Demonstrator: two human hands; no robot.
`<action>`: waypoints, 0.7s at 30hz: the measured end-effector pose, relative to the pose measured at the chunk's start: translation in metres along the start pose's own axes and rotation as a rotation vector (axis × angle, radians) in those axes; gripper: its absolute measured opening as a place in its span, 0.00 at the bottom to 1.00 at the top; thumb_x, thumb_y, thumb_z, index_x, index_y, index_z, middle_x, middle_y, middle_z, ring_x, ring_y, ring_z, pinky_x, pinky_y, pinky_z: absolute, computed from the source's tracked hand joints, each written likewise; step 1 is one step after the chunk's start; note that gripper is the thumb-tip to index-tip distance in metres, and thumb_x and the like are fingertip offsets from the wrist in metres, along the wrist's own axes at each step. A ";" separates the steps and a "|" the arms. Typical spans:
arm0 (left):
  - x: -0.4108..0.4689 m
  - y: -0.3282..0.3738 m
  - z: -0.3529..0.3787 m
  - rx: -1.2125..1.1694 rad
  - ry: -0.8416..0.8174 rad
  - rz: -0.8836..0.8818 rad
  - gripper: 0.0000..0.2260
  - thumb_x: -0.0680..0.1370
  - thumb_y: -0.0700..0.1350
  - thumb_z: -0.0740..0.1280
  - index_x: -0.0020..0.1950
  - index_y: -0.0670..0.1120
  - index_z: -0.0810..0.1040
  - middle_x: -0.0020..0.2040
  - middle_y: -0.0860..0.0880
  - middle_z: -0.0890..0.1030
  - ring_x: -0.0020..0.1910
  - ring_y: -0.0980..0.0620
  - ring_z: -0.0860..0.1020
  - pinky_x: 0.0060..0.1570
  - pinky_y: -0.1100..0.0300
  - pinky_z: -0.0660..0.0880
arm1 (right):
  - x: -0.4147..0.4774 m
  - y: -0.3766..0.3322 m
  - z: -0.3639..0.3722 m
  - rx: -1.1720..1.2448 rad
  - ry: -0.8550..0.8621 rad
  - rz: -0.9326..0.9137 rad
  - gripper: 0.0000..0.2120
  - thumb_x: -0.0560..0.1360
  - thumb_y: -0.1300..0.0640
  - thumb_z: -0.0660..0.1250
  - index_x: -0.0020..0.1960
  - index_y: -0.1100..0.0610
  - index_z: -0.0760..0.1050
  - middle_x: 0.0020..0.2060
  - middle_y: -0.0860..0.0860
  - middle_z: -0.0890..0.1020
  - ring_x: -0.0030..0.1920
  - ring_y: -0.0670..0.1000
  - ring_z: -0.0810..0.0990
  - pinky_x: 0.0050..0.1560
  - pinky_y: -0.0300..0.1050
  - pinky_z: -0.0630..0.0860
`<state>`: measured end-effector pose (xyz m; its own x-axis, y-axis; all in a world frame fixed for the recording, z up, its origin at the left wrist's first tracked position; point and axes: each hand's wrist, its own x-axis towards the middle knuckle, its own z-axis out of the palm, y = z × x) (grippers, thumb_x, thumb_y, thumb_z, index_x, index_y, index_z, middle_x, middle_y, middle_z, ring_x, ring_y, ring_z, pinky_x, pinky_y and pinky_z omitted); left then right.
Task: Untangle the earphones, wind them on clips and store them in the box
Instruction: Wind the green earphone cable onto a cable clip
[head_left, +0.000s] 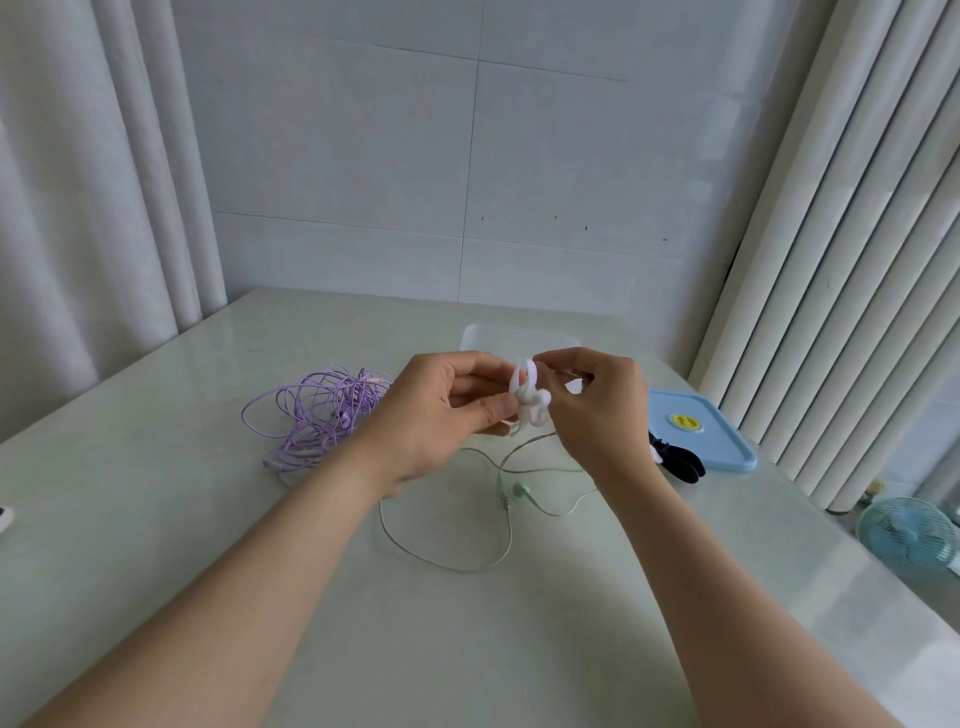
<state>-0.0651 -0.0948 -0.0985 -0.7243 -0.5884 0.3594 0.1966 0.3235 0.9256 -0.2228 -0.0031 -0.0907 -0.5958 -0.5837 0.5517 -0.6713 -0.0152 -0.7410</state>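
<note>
My left hand (447, 415) and my right hand (592, 405) meet above the table's middle and both pinch a white clip (527, 397) between their fingertips. A pale green earphone cable (447, 558) hangs from the clip and loops on the table below, with an earbud (521, 489) lying in the loop. A tangled bundle of purple earphones (317, 415) lies to the left of my left hand. Behind my hands stands a clear plastic box (483, 338), mostly hidden.
A light blue lid (701, 431) with a yellow round mark lies at the right, with black clips (680, 462) at its near edge. Curtains hang on both sides. A small blue fan (909, 535) sits on the floor beyond the table's right edge.
</note>
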 end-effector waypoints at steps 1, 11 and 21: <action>0.000 0.001 0.000 -0.045 0.020 0.005 0.11 0.80 0.36 0.72 0.62 0.39 0.83 0.54 0.42 0.87 0.52 0.42 0.86 0.56 0.50 0.83 | 0.000 0.001 0.000 -0.021 -0.008 -0.001 0.04 0.77 0.56 0.73 0.46 0.50 0.88 0.34 0.37 0.83 0.35 0.34 0.77 0.34 0.27 0.64; 0.005 0.000 -0.006 -0.080 0.258 -0.068 0.07 0.82 0.41 0.70 0.60 0.42 0.81 0.53 0.41 0.87 0.49 0.48 0.88 0.42 0.57 0.82 | -0.003 -0.005 0.005 -0.089 -0.129 0.030 0.05 0.74 0.55 0.73 0.40 0.50 0.86 0.33 0.41 0.85 0.36 0.34 0.80 0.34 0.26 0.68; 0.005 -0.009 -0.012 0.004 0.411 -0.155 0.03 0.82 0.45 0.72 0.52 0.46 0.82 0.43 0.50 0.88 0.40 0.56 0.85 0.38 0.66 0.75 | -0.012 -0.013 0.004 -0.015 -0.589 -0.015 0.04 0.73 0.56 0.75 0.40 0.51 0.87 0.33 0.53 0.86 0.33 0.48 0.79 0.42 0.52 0.81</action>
<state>-0.0625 -0.1100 -0.1037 -0.4215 -0.8760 0.2346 0.1032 0.2107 0.9721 -0.2050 0.0011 -0.0889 -0.2437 -0.9362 0.2533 -0.6867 -0.0179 -0.7267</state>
